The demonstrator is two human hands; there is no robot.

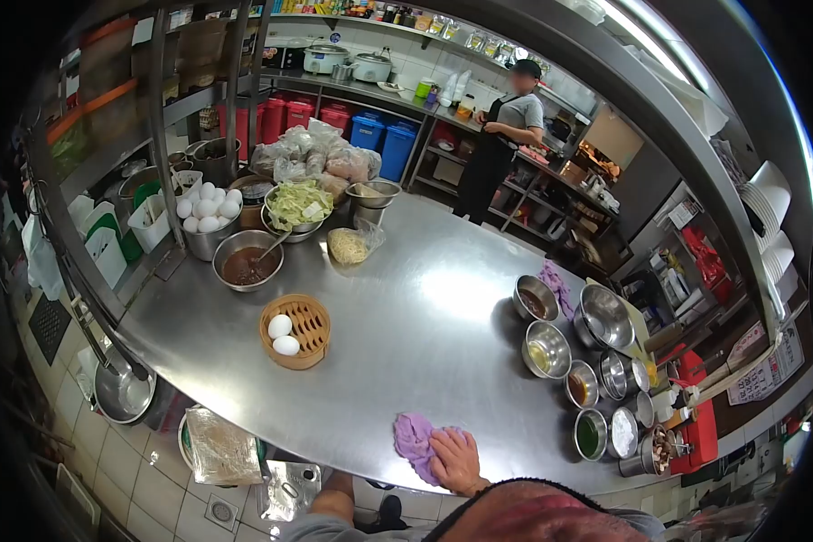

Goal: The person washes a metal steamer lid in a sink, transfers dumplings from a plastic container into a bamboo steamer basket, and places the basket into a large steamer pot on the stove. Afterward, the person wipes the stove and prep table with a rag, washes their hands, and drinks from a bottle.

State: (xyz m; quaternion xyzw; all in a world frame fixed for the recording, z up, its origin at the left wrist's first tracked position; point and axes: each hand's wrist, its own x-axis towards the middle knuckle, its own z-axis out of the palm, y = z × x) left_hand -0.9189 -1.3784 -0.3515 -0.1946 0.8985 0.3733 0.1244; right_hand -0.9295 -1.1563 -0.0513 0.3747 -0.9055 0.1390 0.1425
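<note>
My right hand is pressed down on a crumpled purple cloth at the near edge of the steel table, its fingers bent over the cloth's right part. Of my left arm only a bare part below a grey sleeve shows, beside the table's near edge; the left hand is out of sight. Farther off to the left, a round bamboo steamer holds two white eggs on its slatted base.
At back left stand a bowl of brown sauce, a pot of eggs, shredded cabbage and bagged food. Several metal bowls line the right side, near another purple cloth. A person in an apron stands beyond the table.
</note>
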